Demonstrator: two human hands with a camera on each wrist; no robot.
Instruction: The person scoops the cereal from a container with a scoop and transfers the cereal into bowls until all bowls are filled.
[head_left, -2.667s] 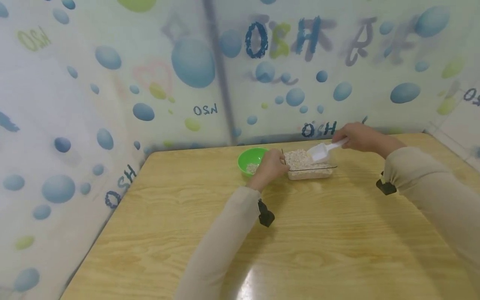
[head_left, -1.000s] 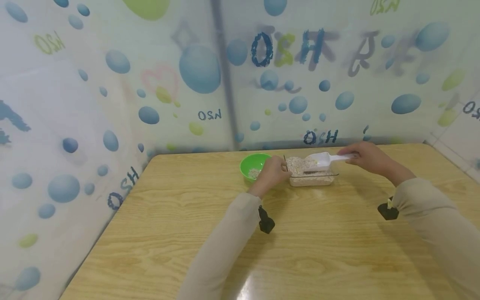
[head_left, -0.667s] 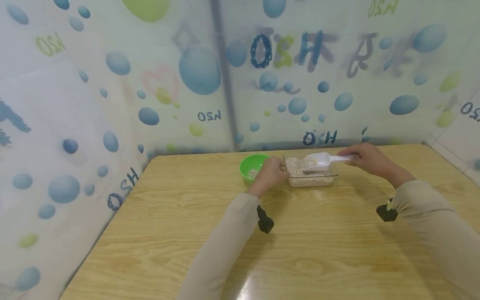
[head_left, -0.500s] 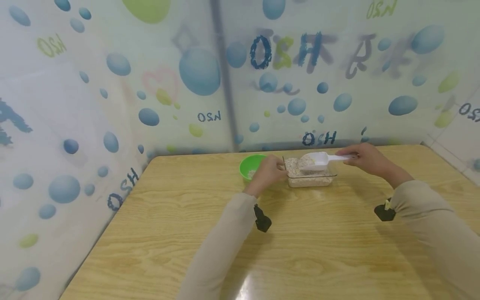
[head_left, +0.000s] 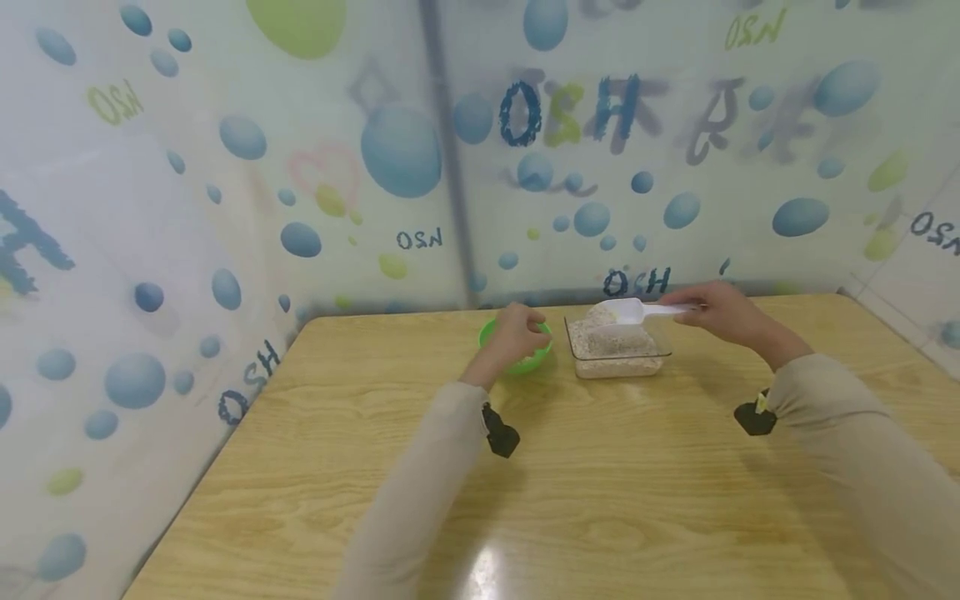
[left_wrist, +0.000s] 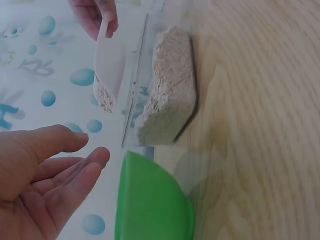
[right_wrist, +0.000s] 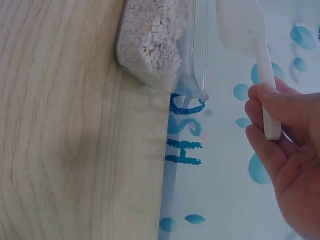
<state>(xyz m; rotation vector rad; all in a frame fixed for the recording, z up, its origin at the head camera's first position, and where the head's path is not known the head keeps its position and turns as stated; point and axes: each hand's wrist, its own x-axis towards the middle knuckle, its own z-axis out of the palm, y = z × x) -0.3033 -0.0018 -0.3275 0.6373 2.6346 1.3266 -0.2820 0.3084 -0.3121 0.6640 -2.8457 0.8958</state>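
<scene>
My right hand pinches the handle of a white scoop between thumb and fingers. The scoop carries a heap of oat flakes and is raised above a clear rectangular container. More oats fill that container, with a hollow dug in their top. To its left stands a green bowl that has some oats inside. My left hand hovers over the bowl and hides much of it in the head view. Its thumb and fingers are loosely bent and apart, holding nothing.
Bowl and container stand near the back edge of a wooden table. Right behind them rises a wall covered with blue and green bubble prints. Both forearms reach across the tabletop, each with a black camera mount at the wrist.
The right hand has pushed the scoop through the oats, filled it and lifted it out. My left hand has let go of the container's rim and moved left over the bowl.
</scene>
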